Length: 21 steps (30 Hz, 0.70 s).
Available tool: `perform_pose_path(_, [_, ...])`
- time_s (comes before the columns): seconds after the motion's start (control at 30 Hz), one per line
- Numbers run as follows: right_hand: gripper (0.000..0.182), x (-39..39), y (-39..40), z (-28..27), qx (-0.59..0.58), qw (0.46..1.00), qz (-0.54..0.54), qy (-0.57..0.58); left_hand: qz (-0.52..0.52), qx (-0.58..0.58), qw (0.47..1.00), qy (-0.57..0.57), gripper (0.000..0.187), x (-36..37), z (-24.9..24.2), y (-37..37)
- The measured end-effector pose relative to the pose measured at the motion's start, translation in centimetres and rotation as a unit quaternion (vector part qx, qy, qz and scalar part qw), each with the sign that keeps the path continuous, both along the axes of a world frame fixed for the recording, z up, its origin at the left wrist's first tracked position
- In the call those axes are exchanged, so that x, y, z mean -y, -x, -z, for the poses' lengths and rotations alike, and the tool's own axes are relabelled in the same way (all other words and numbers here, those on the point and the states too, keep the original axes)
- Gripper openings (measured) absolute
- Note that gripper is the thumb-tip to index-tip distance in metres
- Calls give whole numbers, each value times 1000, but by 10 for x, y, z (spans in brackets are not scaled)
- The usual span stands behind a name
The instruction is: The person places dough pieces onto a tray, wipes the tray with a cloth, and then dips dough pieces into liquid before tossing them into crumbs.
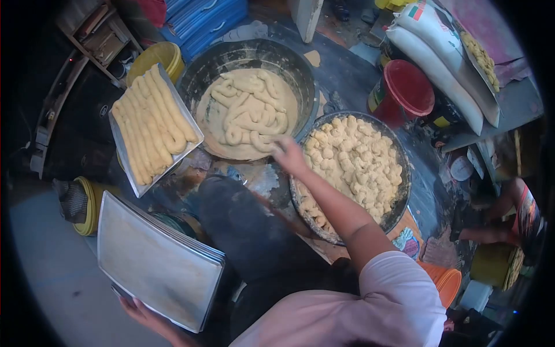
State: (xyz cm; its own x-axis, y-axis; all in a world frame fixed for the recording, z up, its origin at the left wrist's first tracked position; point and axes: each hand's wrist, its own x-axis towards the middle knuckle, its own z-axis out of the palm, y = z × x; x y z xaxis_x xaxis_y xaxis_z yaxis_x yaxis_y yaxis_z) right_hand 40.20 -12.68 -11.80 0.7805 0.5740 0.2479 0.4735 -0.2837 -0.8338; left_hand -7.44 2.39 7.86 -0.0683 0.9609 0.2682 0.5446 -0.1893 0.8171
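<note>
My left hand (151,317) grips the near edge of a stack of metal trays (156,260), held tilted at the lower left. My right hand (287,154) reaches forward, fingers blurred, touching a dough rope at the near edge of a big dark basin of dough ropes (248,110). Beside that hand, to the right, a round pan (352,165) is heaped with small dough pieces. A metal tray with several long dough sticks (151,124) rests on a yellow bucket (159,56) at the left.
A red-lidded bucket (404,89) and white sacks (439,63) stand at the back right. Another person (509,222) sits at the right edge. My dark-trousered knee (243,225) is in the middle. An orange bucket (445,280) sits at the lower right.
</note>
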Motion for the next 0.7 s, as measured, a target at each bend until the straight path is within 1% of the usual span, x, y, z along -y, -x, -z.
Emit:
perform_pose_path(0.03, [44, 26, -26, 48, -111, 994, -1, 19, 67, -13, 997, -23, 58, -6, 3, -23])
perform_pose_path(0.07, [47, 57, -37, 77, -120, 987, 23, 101, 135, -26, 990, -44, 57, -11, 8, -45])
perform_pose_path(0.1, [51, 85, -38, 99, -129, 973, 47, 183, 214, -57, 973, -66, 57, -6, 11, -83])
perform_pose_path(0.13, [55, 108, -28, 121, -100, 963, 28, 250, 310, -40, 947, -76, 58, -3, 25, -119])
perform_pose_path(0.17, [58, 127, -9, 131, -70, 947, 9, 315, 383, -41, 922, -48, 60, 16, 20, -173])
perform_pose_path(0.2, [57, 138, 19, 142, -24, 938, -13, 346, 434, -61, 897, -50, 58, 36, 22, -215])
perform_pose_path(0.23, [56, 147, 50, 148, 21, 926, -35, 376, 491, -106, 863, -57, 52, 54, 29, -254])
perform_pose_path(0.27, [55, 167, 65, 149, 21, 920, -135, 366, 541, -119, 832, -35, 50, 75, 38, -284])
perform_pose_path(0.3, [54, 193, 75, 147, 21, 906, -233, 353, 598, -102, 795, 20, 49, 96, 52, -310])
perform_pose_path(0.33, [55, 221, 88, 141, 33, 905, -262, 334, 653, -125, 745, 55, 50, 115, 72, -328])
perform_pose_path(0.37, [56, 245, 95, 131, 50, 903, -288, 314, 686, -156, 709, 51, 52, 134, 108, -333])
perform_pose_path(0.4, [58, 265, 96, 113, 17, 895, -284, 344, 718, -214, 656, 94, 54, 146, 125, -332])
perform_pose_path(0.43, [60, 276, 96, 98, -16, 884, -281, 373, 739, -242, 625, 64, 51, 150, 152, -324])
perform_pose_path(0.47, [60, 277, 96, 97, -13, 885, -279, 371, 739, -242, 625, 61, 51, 145, 153, -329])
perform_pose_path(0.5, [63, 276, 97, 97, 35, 883, -241, 400, 740, -352, 548, 169, 48, 139, 156, -333])
perform_pose_path(0.53, [65, 276, 99, 100, 81, 876, -206, 428, 717, -451, 454, 277, 45, 135, 160, -331])
perform_pose_path(0.57, [71, 260, 87, 107, 87, 884, -211, 409, 710, -322, 577, 244, 43, 134, 169, -327])
perform_pose_path(0.6, [74, 237, 76, 129, 157, 874, -187, 420, 705, -324, 580, 248, 43, 132, 179, -325])
perform_pose_path(0.63, [77, 214, 68, 153, 220, 861, -160, 429, 661, -170, 631, 370, 45, 128, 184, -327])
perform_pose_path(0.67, [79, 187, 49, 162, 87, 919, -115, 366, 588, -13, 653, 477, 47, 126, 187, -326])
perform_pose_path(0.7, [83, 154, 28, 144, 95, 894, -62, 434, 552, -25, 641, 532, 48, 124, 182, -327])
